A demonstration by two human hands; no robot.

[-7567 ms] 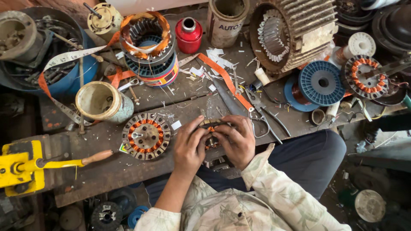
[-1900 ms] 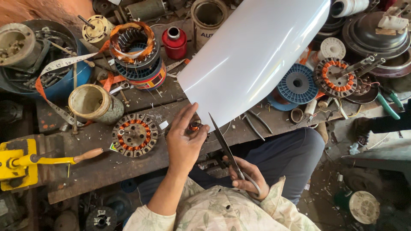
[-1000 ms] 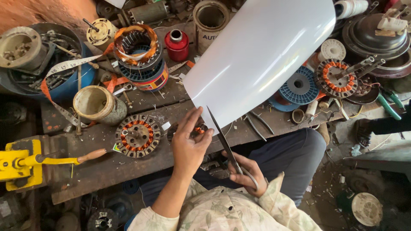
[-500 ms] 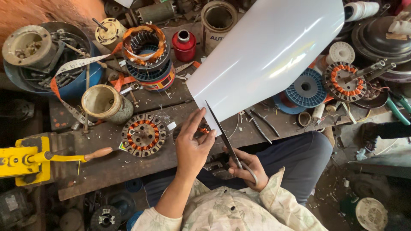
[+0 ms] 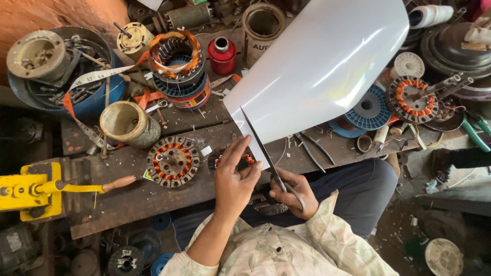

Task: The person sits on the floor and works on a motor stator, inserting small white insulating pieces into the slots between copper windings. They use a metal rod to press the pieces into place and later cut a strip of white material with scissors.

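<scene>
glossy white sheet [image 5: 327,66], curved, scissors [image 5: 266,151] cutting its corner

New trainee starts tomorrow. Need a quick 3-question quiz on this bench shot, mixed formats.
1. True or false: the right hand holds scissors whose blades meet the white sheet.
2. What is the left hand pinching? A) the red can B) the sheet's lower edge C) the yellow tool's handle
3. Fill in: the wound stator on the bench lies to the ___ of the left hand in the picture.

Key: 1 true; 2 B; 3 left.
</scene>
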